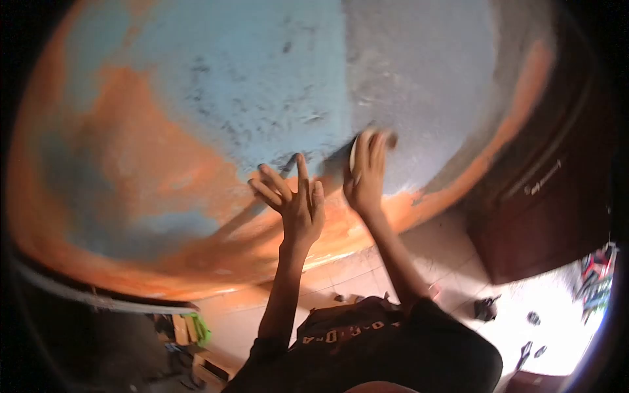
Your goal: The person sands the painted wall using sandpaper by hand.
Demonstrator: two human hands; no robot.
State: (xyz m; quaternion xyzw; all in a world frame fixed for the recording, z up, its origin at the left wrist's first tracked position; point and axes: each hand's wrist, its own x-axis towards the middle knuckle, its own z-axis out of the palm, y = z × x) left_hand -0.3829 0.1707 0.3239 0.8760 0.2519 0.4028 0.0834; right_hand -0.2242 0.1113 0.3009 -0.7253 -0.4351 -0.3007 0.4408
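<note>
A wall [282, 85] fills the upper view, with pale blue, grey and orange areas and dark scuffs in the blue. My left hand [300, 206] is open against its lower part, fingers spread and palm turned to the wall; I cannot tell whether every fingertip touches. To the right, my right hand [368, 171] is closed on a flat, pale-edged pad [354, 156] at the line between blue and grey. A brownish end of the pad shows past the fingertips. Motion blurs it, and the fingers hide most of it, so its exact kind is unclear.
At the right stands a dark reddish-brown panel [544, 216]. Shoes [486, 308] lie on the tiled floor [354, 281] in bright light. Boxes [187, 329] and a green item [202, 329] are at the lower left, beside a dark surface [85, 327].
</note>
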